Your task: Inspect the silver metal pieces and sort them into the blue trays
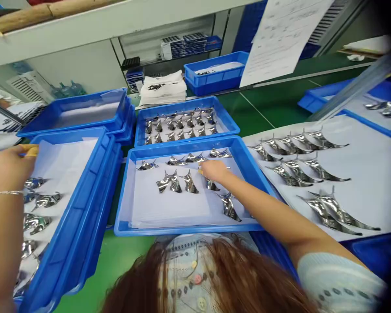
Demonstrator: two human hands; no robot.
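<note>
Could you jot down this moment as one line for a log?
Left hand: grips yellow handle | Right hand: over shiny metal pieces in blue tray

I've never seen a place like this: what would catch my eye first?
Rows of shiny curved metal pieces on white sheets stand out most, filling the blue plastic tray in the middle. The right hand reaches in among them, while the left hand grips a yellow handle at left.
</note>
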